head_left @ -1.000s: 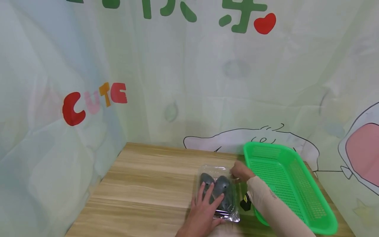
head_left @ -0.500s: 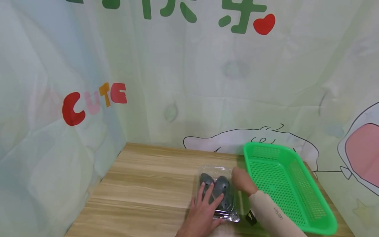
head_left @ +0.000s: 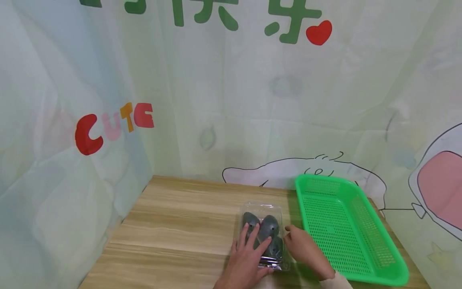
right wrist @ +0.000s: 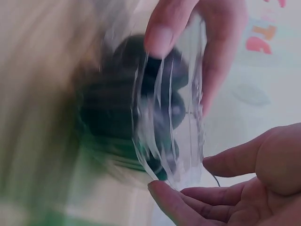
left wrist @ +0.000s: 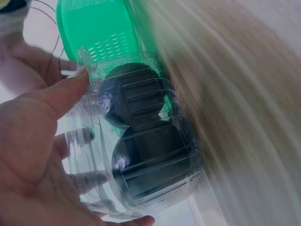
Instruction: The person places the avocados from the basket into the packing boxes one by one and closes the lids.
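A clear plastic clamshell box with several dark, egg-shaped things inside lies on the wooden table. My left hand rests on the lid with fingers spread, its thumb at the near edge. At the box's right side, my right hand has its fingers bent; the right wrist view shows that hand's thumb on the lid side and forefinger against the rim, pinching the edge. The left wrist view shows the clear ribbed wall with the dark shapes behind it.
A green perforated plastic basket stands close on the right, beyond my right hand. Bare wooden tabletop stretches to the left. A printed cloth hangs behind and along the left side.
My right hand has slid along the box's right edge, from the far corner toward me. The left hand stays on the lid, and the box has hardly moved.
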Motion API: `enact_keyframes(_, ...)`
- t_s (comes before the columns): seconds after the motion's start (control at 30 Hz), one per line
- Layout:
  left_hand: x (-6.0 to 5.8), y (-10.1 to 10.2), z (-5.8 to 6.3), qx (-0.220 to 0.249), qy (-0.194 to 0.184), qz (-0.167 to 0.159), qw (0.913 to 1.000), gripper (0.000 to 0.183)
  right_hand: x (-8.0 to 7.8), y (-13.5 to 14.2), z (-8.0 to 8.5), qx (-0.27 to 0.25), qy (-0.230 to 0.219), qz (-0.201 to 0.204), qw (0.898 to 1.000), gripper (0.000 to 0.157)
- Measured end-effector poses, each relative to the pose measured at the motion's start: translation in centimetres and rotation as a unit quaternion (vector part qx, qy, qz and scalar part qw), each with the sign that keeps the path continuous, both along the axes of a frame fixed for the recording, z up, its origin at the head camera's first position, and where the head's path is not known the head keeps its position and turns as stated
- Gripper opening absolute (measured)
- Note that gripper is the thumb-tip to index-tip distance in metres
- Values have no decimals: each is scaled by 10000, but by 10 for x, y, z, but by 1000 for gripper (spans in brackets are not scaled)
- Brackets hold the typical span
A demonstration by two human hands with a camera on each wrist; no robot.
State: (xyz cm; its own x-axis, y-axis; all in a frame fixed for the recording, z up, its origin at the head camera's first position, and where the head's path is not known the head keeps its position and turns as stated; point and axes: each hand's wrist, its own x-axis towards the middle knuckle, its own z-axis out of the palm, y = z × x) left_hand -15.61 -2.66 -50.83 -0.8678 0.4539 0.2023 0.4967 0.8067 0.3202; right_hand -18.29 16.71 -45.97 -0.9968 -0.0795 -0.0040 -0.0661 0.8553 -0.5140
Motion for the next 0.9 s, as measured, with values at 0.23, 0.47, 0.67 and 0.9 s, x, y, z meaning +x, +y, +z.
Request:
enact_keyframes(0.23, 1, -1, -1, -112, 26, 21, 9999, 76, 26, 6, -5, -1231, -596, -205, 9904, 52)
enact_keyframes(0.47, 1, -2, -1, -33, 42, -6, 10000, 76, 42, 19, -19, -1814, -914, 166, 9790, 54)
enact_keyframes(0.67, 0, -1, -2, 21, 88, 20, 10000, 76, 51, 26, -40, -3116, -1241, 414, 9412, 51)
enact_keyframes(0.9, 0, -1, -2, 33, 18, 5, 10000, 76, 58, 30, -56, -4298, -2269, 12, 8739, 30)
